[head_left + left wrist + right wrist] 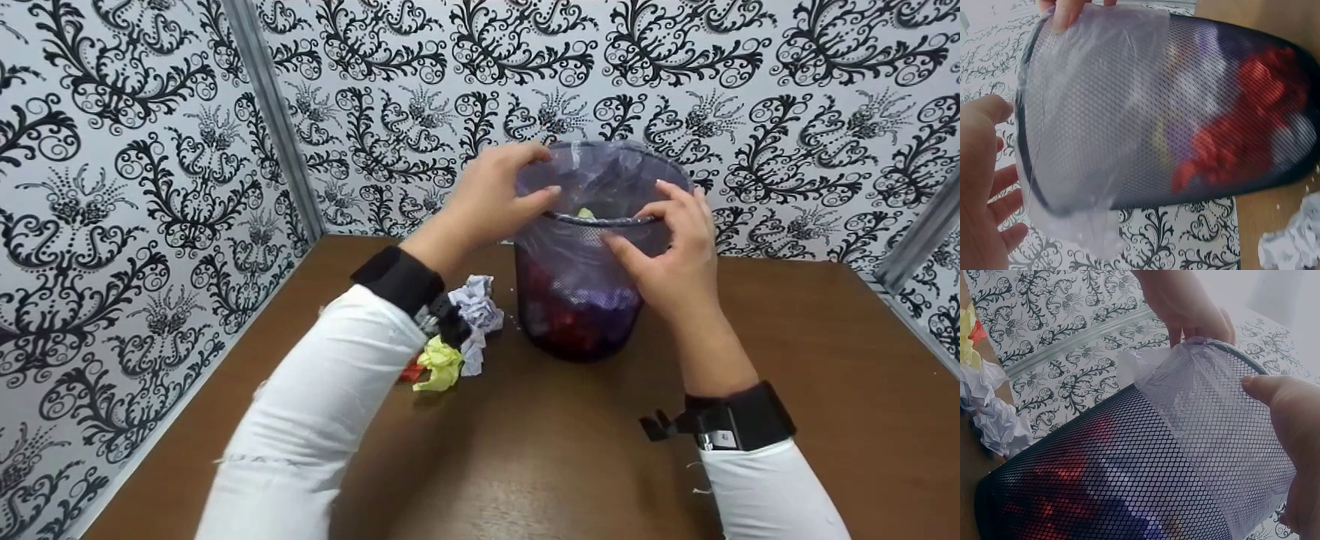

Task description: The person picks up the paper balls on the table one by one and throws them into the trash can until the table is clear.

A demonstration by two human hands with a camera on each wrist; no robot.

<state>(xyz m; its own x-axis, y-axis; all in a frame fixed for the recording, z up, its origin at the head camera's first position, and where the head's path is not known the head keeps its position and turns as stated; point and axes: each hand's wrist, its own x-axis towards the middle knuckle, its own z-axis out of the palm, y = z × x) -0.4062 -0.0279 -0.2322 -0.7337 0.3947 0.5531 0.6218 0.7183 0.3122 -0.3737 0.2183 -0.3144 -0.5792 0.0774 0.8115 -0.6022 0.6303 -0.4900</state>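
A dark mesh wastebasket (577,322) stands upright on the table, lined with a thin clear plastic bin liner (559,244) folded down over its rim. Red, purple and white crumpled paper (1230,129) shows through the mesh in the left wrist view. At the rim's left side is my left hand (491,191), its fingers spread and its thumb tip at the rim. My right hand (679,262) pinches the liner at the front right of the rim, thumb outside and fingers over the edge. A yellow-green scrap (586,214) peeks out inside the basket.
Crumpled white paper (478,304) lies on the brown table (540,450) left of the basket, with a yellow paper ball (439,364) and a red one (410,372) beside it. Patterned wall panels (420,97) close off the back and left.
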